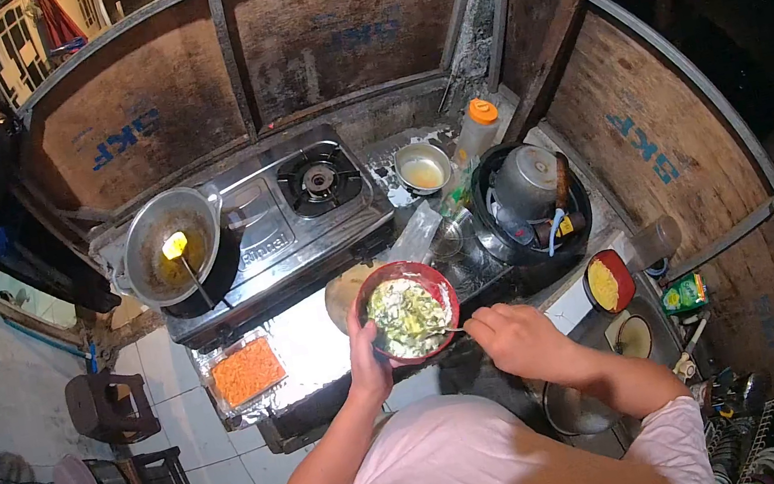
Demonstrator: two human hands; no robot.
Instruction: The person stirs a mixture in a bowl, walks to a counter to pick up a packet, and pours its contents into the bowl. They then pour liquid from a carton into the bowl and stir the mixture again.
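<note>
My left hand (367,359) grips the left side of a red bowl (446,285), held up in front of my body. Inside the bowl is a mixture (404,312) of green and yellow pieces with white patches that look like flour or batter. My right hand (515,335) is closed around the handle of a metal spoon (448,331), whose head is sunk in the mixture and out of sight. Behind the bowl, a round tan board or lid (343,295) is partly covered by it.
A two-burner stove (255,224) carries a wok (136,243) with a spatula (193,276) in it. A tray of orange shreds (248,371) lies at left. A small pot (423,169), an orange-capped bottle (477,131) and a black basin (551,251) stand at right. Stools (109,406) are on the floor.
</note>
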